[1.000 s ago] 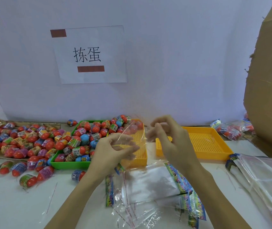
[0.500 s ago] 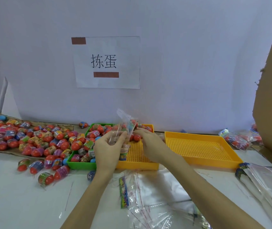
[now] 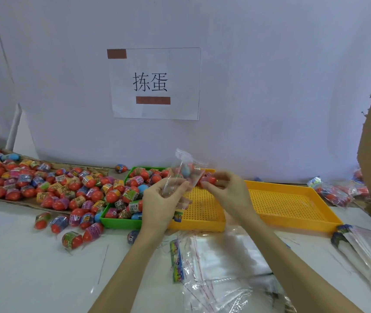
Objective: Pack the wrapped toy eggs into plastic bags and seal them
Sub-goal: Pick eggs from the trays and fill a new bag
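Head view, the only one. Left hand raised above the near yellow tray, fingers and thumb pinched on a clear plastic bag with its mouth and flap standing upward. Right hand just beside it, fingertips curled round a red wrapped egg at the bag's right edge (whether the egg is already past the opening, cannot tell; the film blurs it). Something blue and red visible through the film, likely an egg inside.

Loose eggs heaped in the green tray and spilled across the cardboard and table to the left. Second yellow tray to the right, bare. Spare flat bags lying on the table just below the forearms; filled packs at the far right.

Judged step: loading the bag. Best done by keeping the mouth spread wide with the left pinch, feeding the egg narrow end first, letting it drop fully to the bottom, and keeping the adhesive flap away from the film until filled.
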Tool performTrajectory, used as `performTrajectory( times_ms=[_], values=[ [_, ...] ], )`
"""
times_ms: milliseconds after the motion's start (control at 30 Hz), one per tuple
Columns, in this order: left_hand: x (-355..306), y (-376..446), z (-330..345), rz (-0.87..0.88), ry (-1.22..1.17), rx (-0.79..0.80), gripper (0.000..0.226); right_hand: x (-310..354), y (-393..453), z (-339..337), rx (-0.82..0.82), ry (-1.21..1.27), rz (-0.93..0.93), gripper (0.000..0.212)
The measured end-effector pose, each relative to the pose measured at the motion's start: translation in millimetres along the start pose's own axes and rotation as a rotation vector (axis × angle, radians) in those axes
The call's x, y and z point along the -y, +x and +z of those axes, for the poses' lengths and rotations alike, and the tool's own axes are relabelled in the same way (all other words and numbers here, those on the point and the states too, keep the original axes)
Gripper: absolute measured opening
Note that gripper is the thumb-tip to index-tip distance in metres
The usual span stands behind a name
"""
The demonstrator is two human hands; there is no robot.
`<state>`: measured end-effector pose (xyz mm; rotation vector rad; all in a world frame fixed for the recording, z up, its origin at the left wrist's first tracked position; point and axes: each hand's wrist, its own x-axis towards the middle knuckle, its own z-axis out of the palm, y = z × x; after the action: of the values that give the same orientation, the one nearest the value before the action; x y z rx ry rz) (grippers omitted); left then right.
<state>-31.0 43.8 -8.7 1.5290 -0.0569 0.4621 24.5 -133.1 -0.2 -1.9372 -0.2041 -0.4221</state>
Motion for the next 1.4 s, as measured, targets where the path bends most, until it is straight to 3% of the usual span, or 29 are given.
performTrajectory(
  times_ms=[133,333,467,600,833,1233,1400],
  values=[
    [-7,-7,5,-0.009,0.024,0.159,0.014,4,-29,-41,-0.141,0.354,0.056,0.02],
    [-13,-20,22,-0.041,0.061,0.338,0.016,27,-47,-72,-0.215,0.53,-0.137,0.03],
    [-14,-24,28,-0.036,0.081,0.366,0.019,34,-48,-78,-0.059,0.462,-0.275,0.031],
    [-12,-25,29,-0.046,0.1,0.366,0.024,31,-48,-79,0.12,0.314,-0.236,0.032],
    [-10,-28,31,-0.063,0.112,0.371,0.019,24,-48,-79,0.223,0.175,-0.203,0.031],
    [-13,-29,33,-0.133,0.032,0.319,0.024,22,-47,-74,0.115,0.19,-0.197,0.03],
    [-13,-31,35,-0.104,0.043,0.325,0.025,20,-48,-73,0.198,0.145,-0.203,0.032]
  ],
)
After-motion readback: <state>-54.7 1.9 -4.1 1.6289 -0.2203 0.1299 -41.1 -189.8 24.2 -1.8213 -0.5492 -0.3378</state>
